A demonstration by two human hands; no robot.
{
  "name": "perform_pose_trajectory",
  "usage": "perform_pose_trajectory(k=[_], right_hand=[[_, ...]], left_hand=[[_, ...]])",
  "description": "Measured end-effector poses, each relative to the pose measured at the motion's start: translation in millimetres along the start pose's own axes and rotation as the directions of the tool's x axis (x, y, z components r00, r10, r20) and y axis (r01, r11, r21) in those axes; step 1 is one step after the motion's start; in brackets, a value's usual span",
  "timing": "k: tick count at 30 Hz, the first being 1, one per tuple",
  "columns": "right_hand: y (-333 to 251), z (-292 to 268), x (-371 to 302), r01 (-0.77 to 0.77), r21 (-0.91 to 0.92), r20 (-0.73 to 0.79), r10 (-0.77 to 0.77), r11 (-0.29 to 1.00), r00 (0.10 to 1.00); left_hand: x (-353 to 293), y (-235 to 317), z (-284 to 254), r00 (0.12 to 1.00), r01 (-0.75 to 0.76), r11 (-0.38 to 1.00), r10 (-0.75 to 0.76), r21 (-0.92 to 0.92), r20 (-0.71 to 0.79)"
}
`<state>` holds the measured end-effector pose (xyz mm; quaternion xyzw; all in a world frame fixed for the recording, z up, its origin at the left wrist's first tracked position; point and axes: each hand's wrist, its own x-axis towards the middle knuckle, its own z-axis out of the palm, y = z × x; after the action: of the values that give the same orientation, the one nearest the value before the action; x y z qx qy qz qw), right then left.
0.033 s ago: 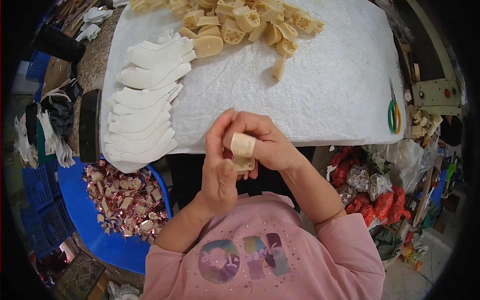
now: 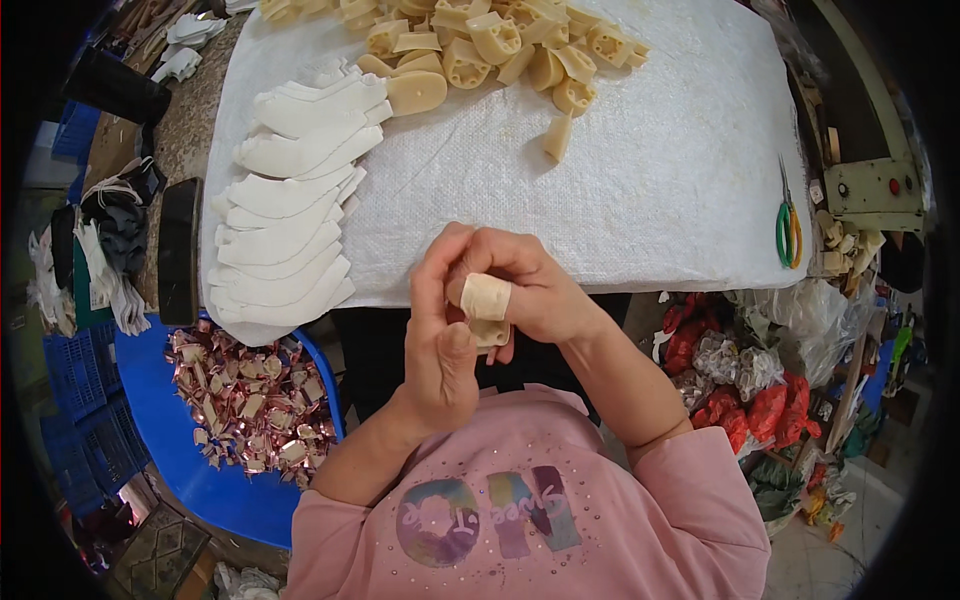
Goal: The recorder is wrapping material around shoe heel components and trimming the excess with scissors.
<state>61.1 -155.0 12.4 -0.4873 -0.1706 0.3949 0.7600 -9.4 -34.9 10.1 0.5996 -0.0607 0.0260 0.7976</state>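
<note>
Close to my body, just off the table's near edge, my left hand (image 2: pixel 442 345) and my right hand (image 2: pixel 530 278) are closed together around a small beige shoe heel (image 2: pixel 492 333). Only its lower end, with a small hole, shows between the fingers; the rest is hidden. A cream wrap (image 2: pixel 486 297) covers my right thumb, which lies over the heel. Left of my hands, white curved cover pieces (image 2: pixel 290 200) lie in an overlapping row. At the far side of the table is a pile of beige heels (image 2: pixel 495 40), hollow with ribs inside.
A white woven sheet (image 2: pixel 660 190) covers the table. Scissors (image 2: pixel 789 225) with green and orange handles lie at its right edge. At lower left a blue tub (image 2: pixel 220 500) holds many metallic pink pieces (image 2: pixel 250 400). Red and clear plastic bags (image 2: pixel 765 405) lie at right.
Both hands have sunk very slightly toward my body, with the heel still between them. Everything on the table stays where it was.
</note>
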Motion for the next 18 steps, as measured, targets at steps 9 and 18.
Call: perform_pose_trajectory(k=[9, 18], right_hand=[[31.6, 13.6, 0.1, 0.362, -0.354, -0.058, -0.406, 0.862, 0.912], [31.6, 14.7, -1.3, 0.485, -0.47, -0.032, -0.563, 0.738, 0.826]], left_hand=[[9.1, -2.4, -0.1, 0.972, -0.058, 0.978, 0.102, 0.203, -0.212], [7.8, -6.5, 1.8, 0.965, -0.095, 0.984, 0.128, 0.15, -0.228]])
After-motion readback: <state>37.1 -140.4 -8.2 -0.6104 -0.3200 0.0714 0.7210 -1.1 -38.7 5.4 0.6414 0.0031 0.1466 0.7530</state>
